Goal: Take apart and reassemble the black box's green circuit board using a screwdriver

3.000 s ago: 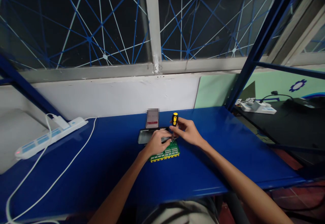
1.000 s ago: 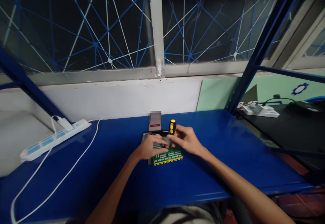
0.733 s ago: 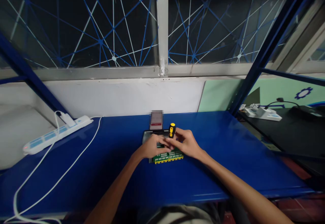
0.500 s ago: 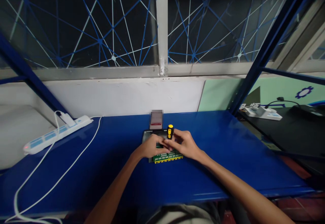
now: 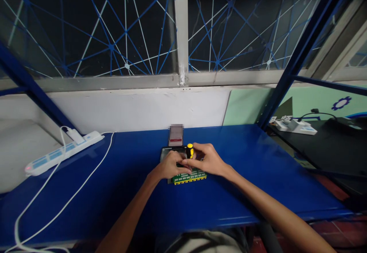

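Observation:
A green circuit board (image 5: 189,176) with a yellow front edge lies on the blue table (image 5: 229,191). My left hand (image 5: 169,165) rests on the board's left part and holds it down. My right hand (image 5: 208,160) grips a small screwdriver (image 5: 189,151) with a yellow and black handle, its tip down at the board between my two hands. Behind the board lies a dark phone (image 5: 168,152), mostly hidden by my hands. A small card (image 5: 176,135) stands upright at the phone's far edge.
A white power strip (image 5: 61,151) lies at the far left with a white cable (image 5: 71,199) trailing toward the front edge. A blue rack post (image 5: 286,69) rises at the right. Beyond it a black table (image 5: 329,142) carries a white device (image 5: 292,124).
The screwdriver handle has sunk lower and shifted left toward my left hand. Both hands stayed on the board. The view shifted a little.

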`<state>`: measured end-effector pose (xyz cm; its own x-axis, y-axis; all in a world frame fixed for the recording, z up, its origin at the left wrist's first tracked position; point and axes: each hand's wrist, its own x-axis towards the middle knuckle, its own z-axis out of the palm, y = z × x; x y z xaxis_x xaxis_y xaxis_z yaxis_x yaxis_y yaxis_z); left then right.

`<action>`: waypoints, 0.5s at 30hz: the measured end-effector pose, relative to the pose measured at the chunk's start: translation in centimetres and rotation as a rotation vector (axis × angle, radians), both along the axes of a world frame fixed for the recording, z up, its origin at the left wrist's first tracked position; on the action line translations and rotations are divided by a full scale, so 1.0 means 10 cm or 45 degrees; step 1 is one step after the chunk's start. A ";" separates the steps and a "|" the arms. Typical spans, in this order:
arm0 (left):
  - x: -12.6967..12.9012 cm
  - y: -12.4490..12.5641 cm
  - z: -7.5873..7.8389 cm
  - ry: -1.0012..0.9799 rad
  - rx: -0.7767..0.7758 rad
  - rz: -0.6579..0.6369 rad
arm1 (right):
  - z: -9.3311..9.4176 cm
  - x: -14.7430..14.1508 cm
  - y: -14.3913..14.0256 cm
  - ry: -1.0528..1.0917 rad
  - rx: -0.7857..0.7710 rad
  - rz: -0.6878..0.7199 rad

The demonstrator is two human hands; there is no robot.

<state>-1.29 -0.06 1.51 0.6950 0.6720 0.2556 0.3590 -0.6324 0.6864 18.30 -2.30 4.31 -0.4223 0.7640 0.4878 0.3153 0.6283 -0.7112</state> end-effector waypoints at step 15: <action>0.03 -0.02 -0.03 0.006 -0.008 -0.027 | -0.07 0.01 -0.05 0.054 -0.151 0.120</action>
<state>-1.01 -0.25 1.22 0.7105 0.6583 0.2486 0.3483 -0.6360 0.6886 18.39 -2.76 3.60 -0.4760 0.7754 0.4150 0.2272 0.5643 -0.7937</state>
